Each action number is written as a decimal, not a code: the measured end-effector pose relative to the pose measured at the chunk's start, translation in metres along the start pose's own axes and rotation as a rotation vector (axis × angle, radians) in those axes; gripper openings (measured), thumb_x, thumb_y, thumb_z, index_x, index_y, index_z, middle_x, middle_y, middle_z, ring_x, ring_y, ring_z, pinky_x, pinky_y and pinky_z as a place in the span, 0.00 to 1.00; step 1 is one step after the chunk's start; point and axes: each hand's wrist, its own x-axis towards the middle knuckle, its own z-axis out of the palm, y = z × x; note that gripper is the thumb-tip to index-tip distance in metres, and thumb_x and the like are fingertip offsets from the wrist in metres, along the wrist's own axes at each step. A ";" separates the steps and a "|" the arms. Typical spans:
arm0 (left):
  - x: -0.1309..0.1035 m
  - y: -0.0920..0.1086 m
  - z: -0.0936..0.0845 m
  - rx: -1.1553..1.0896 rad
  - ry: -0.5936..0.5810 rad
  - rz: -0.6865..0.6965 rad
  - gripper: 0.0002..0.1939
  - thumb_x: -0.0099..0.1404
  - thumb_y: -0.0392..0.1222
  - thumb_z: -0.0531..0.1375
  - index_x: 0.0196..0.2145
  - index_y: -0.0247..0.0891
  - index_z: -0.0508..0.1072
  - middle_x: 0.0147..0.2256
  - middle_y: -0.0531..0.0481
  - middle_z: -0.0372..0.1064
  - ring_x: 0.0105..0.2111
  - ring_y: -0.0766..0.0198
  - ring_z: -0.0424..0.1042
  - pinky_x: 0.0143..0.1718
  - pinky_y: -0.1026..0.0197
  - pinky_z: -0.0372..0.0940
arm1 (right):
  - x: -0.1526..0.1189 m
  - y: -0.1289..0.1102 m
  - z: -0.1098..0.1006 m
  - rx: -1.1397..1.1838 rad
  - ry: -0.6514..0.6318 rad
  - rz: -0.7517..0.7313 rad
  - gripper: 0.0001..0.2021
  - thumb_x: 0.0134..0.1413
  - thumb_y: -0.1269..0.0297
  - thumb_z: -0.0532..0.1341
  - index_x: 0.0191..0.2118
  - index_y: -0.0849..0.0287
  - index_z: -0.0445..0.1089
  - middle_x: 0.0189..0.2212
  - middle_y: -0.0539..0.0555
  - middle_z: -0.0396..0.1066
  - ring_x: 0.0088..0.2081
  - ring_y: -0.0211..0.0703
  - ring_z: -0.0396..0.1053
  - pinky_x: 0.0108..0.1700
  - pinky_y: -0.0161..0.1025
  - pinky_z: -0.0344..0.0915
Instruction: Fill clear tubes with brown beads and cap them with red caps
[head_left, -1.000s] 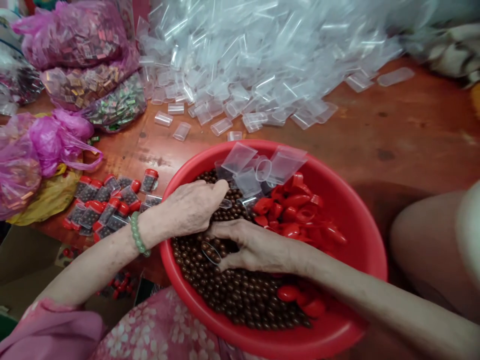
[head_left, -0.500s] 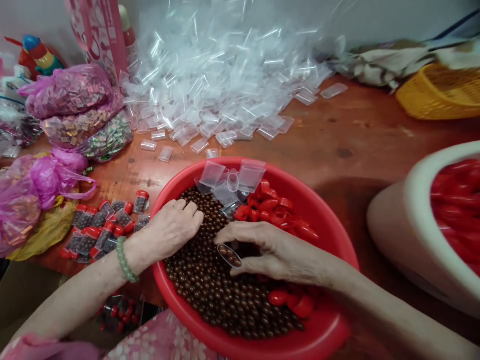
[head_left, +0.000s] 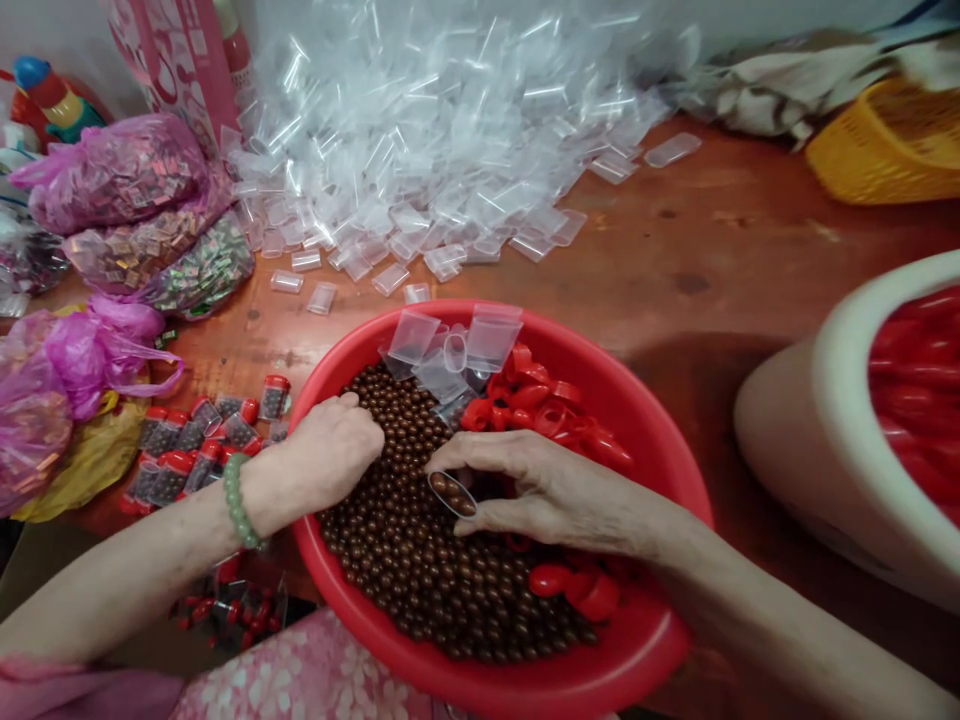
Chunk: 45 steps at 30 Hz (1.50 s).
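A red basin (head_left: 667, 420) holds a bed of small brown balls (head_left: 427, 580), red caps (head_left: 551, 415) and several clear plastic containers (head_left: 491, 338). My right hand (head_left: 547, 490) grips a clear oval container (head_left: 453, 494) between thumb and fingers, its mouth turned toward me and brown balls showing inside. Over the left part of the balls, my left hand (head_left: 337, 450) is closed, knuckles up. Its fingertips are hidden, so whatever it may hold does not show. A green bead bracelet (head_left: 236, 505) circles the left wrist.
Clear containers (head_left: 420, 150) lie heaped at the back. Filled red-capped containers (head_left: 176, 450) lie left of the basin, near pink bags (head_left: 131, 170) of small packets. At right stand a pale tub (head_left: 795, 420) of red caps and a yellow basket (head_left: 885, 150).
My left hand's fingers have curled in more tightly over the balls. My right hand keeps its grip on the filled container. The whole view has shifted slightly.
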 end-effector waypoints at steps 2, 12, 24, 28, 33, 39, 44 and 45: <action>0.010 -0.001 0.001 -0.040 -0.007 0.018 0.12 0.65 0.27 0.50 0.32 0.29 0.73 0.34 0.39 0.73 0.36 0.55 0.71 0.46 0.51 0.65 | -0.002 0.001 0.000 0.014 0.020 -0.009 0.15 0.54 0.60 0.65 0.46 0.59 0.71 0.40 0.54 0.74 0.41 0.42 0.70 0.47 0.38 0.65; 0.030 0.021 0.024 -0.294 -0.038 0.150 0.10 0.55 0.28 0.58 0.36 0.31 0.73 0.32 0.43 0.75 0.33 0.57 0.73 0.34 0.60 0.66 | -0.010 0.004 -0.007 0.051 0.137 0.011 0.16 0.52 0.57 0.66 0.44 0.58 0.73 0.38 0.54 0.75 0.43 0.46 0.72 0.47 0.41 0.67; -0.011 0.011 0.013 -1.292 0.204 0.032 0.21 0.54 0.35 0.68 0.46 0.36 0.70 0.44 0.47 0.71 0.45 0.61 0.69 0.48 0.59 0.62 | -0.017 -0.005 -0.002 -0.137 0.149 0.075 0.10 0.57 0.61 0.60 0.43 0.57 0.68 0.40 0.55 0.74 0.41 0.46 0.71 0.44 0.42 0.67; -0.021 0.010 0.012 -1.488 0.290 -0.018 0.19 0.52 0.34 0.70 0.41 0.35 0.71 0.40 0.50 0.70 0.42 0.63 0.69 0.48 0.59 0.62 | -0.006 -0.009 0.015 -0.249 0.043 0.070 0.09 0.59 0.70 0.55 0.45 0.57 0.65 0.37 0.55 0.74 0.37 0.44 0.72 0.38 0.38 0.66; -0.023 0.007 0.013 -1.530 0.318 -0.009 0.18 0.53 0.36 0.69 0.40 0.35 0.70 0.39 0.49 0.69 0.41 0.63 0.69 0.47 0.59 0.63 | 0.003 -0.009 0.034 -0.460 -0.044 -0.025 0.10 0.55 0.79 0.52 0.35 0.58 0.66 0.31 0.53 0.73 0.30 0.39 0.70 0.33 0.34 0.63; -0.023 0.007 0.011 -1.692 0.300 -0.011 0.20 0.56 0.34 0.66 0.46 0.36 0.69 0.45 0.45 0.72 0.49 0.60 0.70 0.54 0.56 0.60 | 0.012 -0.007 0.048 -0.590 -0.073 -0.024 0.12 0.54 0.80 0.53 0.40 0.61 0.68 0.33 0.56 0.74 0.33 0.41 0.72 0.35 0.36 0.65; -0.020 0.014 0.013 -1.762 0.285 -0.085 0.17 0.61 0.45 0.64 0.46 0.34 0.71 0.42 0.43 0.74 0.45 0.60 0.72 0.49 0.57 0.64 | 0.015 -0.007 0.063 -0.679 -0.097 -0.064 0.15 0.53 0.83 0.50 0.42 0.63 0.68 0.36 0.60 0.73 0.39 0.48 0.73 0.43 0.44 0.67; -0.019 0.015 0.015 -1.778 0.301 -0.093 0.18 0.61 0.47 0.63 0.45 0.33 0.72 0.42 0.43 0.74 0.43 0.61 0.72 0.47 0.57 0.65 | 0.015 -0.007 0.066 -0.691 -0.097 -0.071 0.16 0.53 0.84 0.50 0.41 0.63 0.68 0.36 0.61 0.73 0.39 0.49 0.72 0.43 0.46 0.68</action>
